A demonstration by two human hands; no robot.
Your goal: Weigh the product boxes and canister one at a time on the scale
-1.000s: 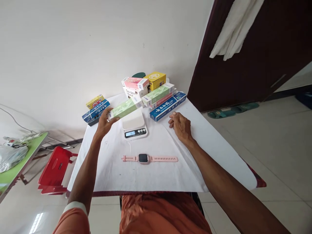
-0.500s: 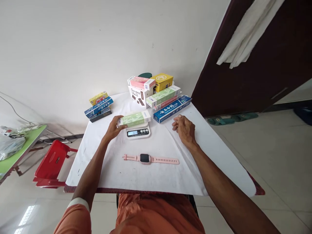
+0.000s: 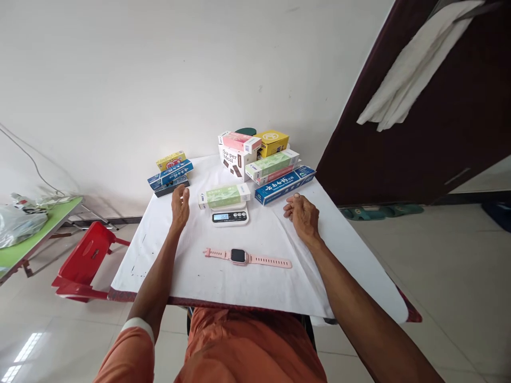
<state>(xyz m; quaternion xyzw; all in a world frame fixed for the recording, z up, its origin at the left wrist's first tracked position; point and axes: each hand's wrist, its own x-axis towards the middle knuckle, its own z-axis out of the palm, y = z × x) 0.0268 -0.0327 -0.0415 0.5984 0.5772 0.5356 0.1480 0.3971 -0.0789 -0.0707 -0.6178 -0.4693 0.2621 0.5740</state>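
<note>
A digital kitchen scale stands on the white-covered table, its display lit. Across its platform lies a light green and white carton. My left hand is in the air left of the carton, apart from it, fingers extended and nothing held. My right hand rests on the cloth with fingers loosely curled in and nothing visible in them, just in front of a blue toothpaste box. A smartwatch with a pink strap lies flat nearer to me.
Behind the scale are a white "Super Meal" box with a pink carton on top, a yellow box and a stacked green carton. Several boxes, including a blue one, lie back left. A red chair stands left.
My left hand has let go of the green carton and moved left, leaving it on the scale. My right hand has stayed in place. The view has shifted slightly.
</note>
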